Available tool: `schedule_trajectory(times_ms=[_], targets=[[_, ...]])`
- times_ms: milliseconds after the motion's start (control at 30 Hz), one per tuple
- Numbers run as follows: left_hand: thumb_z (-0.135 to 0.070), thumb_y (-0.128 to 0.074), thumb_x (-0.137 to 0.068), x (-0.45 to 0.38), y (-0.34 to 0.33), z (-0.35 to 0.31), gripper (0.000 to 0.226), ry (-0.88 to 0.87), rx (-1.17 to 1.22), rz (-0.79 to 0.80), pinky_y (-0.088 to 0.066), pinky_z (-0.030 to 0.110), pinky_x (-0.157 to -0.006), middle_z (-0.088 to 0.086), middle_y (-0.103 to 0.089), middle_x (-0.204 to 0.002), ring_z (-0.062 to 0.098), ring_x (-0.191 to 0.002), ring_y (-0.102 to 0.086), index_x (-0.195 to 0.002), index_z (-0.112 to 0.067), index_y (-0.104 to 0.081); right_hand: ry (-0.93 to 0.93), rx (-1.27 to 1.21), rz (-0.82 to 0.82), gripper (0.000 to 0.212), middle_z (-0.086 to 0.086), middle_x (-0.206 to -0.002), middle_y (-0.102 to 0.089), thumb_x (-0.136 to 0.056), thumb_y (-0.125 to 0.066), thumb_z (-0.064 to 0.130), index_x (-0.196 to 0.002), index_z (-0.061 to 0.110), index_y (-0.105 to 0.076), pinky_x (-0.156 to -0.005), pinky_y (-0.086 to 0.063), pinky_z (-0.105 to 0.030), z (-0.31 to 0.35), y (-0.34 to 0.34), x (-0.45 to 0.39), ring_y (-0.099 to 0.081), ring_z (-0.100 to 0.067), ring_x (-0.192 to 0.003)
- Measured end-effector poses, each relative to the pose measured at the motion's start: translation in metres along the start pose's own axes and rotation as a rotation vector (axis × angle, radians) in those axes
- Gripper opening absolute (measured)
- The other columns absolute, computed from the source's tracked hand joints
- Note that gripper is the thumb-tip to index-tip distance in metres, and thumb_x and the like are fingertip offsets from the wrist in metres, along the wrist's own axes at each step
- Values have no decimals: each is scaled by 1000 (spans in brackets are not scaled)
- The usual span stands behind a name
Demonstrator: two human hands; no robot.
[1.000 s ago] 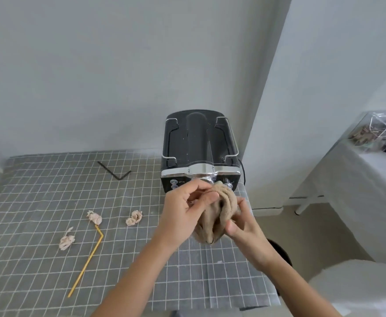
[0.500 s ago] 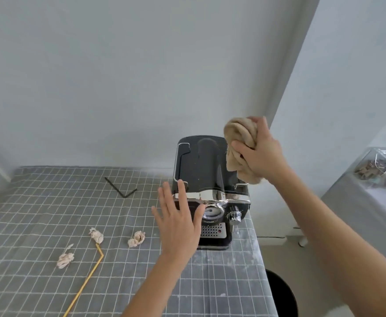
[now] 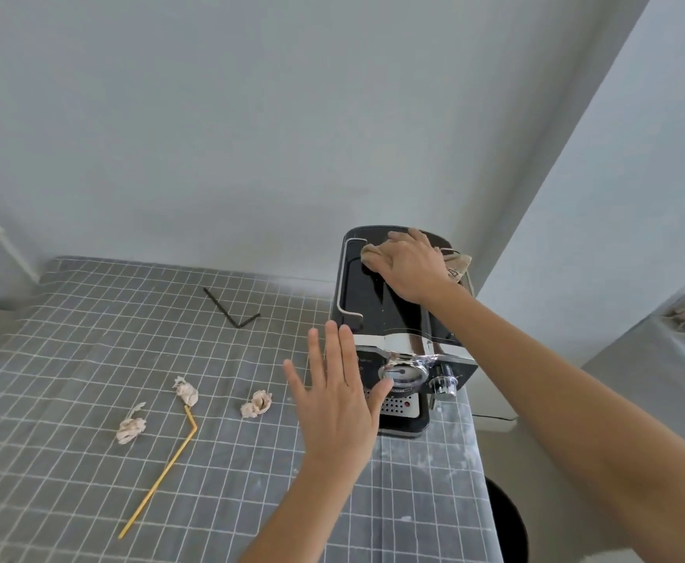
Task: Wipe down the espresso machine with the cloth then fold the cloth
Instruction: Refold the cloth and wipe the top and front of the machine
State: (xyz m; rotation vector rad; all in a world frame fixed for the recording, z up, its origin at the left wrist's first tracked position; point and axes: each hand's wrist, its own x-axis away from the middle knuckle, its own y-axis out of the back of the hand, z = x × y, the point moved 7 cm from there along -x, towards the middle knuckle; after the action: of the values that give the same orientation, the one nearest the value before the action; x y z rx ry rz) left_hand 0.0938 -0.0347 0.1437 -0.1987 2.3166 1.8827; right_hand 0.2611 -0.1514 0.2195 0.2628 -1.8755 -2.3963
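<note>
A black and chrome espresso machine (image 3: 373, 302) stands at the right end of the table, near the wall. My right hand (image 3: 412, 264) lies flat on its top at the back, pressing a beige cloth (image 3: 456, 264) onto the black surface; the cloth sticks out to the right and left of the hand. My left hand (image 3: 334, 404) is held up with fingers spread, in front of the machine's left front corner, holding nothing. Whether it touches the machine I cannot tell.
The table has a grey checked cover (image 3: 89, 359). On it lie three crumpled paper wads (image 3: 130, 428) (image 3: 186, 391) (image 3: 256, 404), a yellow bent straw (image 3: 162, 473) and a black bent straw (image 3: 231, 308). A dark round bin (image 3: 507, 518) sits below the table's right edge.
My right hand carried the bunched cloth from in front of the machine up and then down onto its top. My left hand let go of the cloth and opened beside the machine.
</note>
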Motion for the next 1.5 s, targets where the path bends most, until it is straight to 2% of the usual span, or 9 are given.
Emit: schedule_trajectory(times_ms=[300,433,567,667,867,1067,1200,1367,1500], targets=[[-77,-20,-84,0,2,-1,98,2,-75,57,-14,64,-109,14,-19,-157,33,-145,-16,-150,-5,-18,179,-58,15,53,0,-136,-59,-92,-35,61,-108,26,-71,-116,-30,-50,2,-15,56,-37,-21,-142],[-78,-19,-82,1,6,-2,99,2,-70,63,-15,65,-108,15,-24,-155,34,-144,-20,-149,-5,-22,301,-111,-8,40,-5,-114,-69,-97,-47,40,-93,10,-74,-117,-14,-18,20,3,93,-52,-18,-126],[-78,-20,-81,-1,8,-2,99,-6,-45,63,-17,66,-108,15,-28,-154,34,-143,-22,-148,-4,-26,146,-365,90,39,-10,-79,-69,-92,-47,35,-78,3,-67,-78,-51,-25,4,33,103,-69,-15,-75],[-78,-20,-81,-1,8,-3,100,-14,-23,54,-16,65,-107,15,-28,-154,34,-143,-24,-147,-4,-26,-94,-571,-180,31,-9,-53,-54,-92,-51,26,-74,1,-56,-50,-43,-21,-28,73,69,-56,-15,-43],[-78,-25,-80,-2,6,-3,100,-6,0,42,-24,66,-107,15,-28,-154,34,-142,-27,-147,-4,-27,-90,-465,-221,17,-3,-84,-65,-95,-53,22,-103,10,-63,-51,-39,-10,-16,39,-32,-60,-15,-75],[-78,-33,-80,-1,4,-2,101,10,-10,27,-21,66,-108,15,-24,-155,34,-143,-24,-149,-5,-22,130,-138,33,33,0,-113,-72,-95,-43,23,-106,21,-75,-93,-46,-32,11,2,-65,-56,-24,-116],[-79,-39,-77,-1,3,-5,106,32,-37,39,-13,64,-110,15,-20,-157,33,-144,-19,-149,-4,-19,103,-12,36,28,-8,-96,-63,-100,-35,25,-92,14,-60,-90,-43,-44,3,0,-40,-48,-36,-113],[-79,-37,-78,-1,2,-3,106,35,-44,72,-15,65,-109,16,-17,-157,33,-145,-17,-149,-3,-17,136,129,-14,18,-9,-112,-61,-93,-43,14,-103,9,-58,-89,-39,-50,28,-5,19,-41,-35,-116],[-78,-24,-80,-1,4,-3,101,21,-35,76,-14,64,-108,16,-22,-156,34,-143,-22,-149,-3,-21,296,-159,77,25,1,-101,-72,-93,-51,20,-106,19,-73,-87,-49,-40,26,12,39,-59,-22,-105]])
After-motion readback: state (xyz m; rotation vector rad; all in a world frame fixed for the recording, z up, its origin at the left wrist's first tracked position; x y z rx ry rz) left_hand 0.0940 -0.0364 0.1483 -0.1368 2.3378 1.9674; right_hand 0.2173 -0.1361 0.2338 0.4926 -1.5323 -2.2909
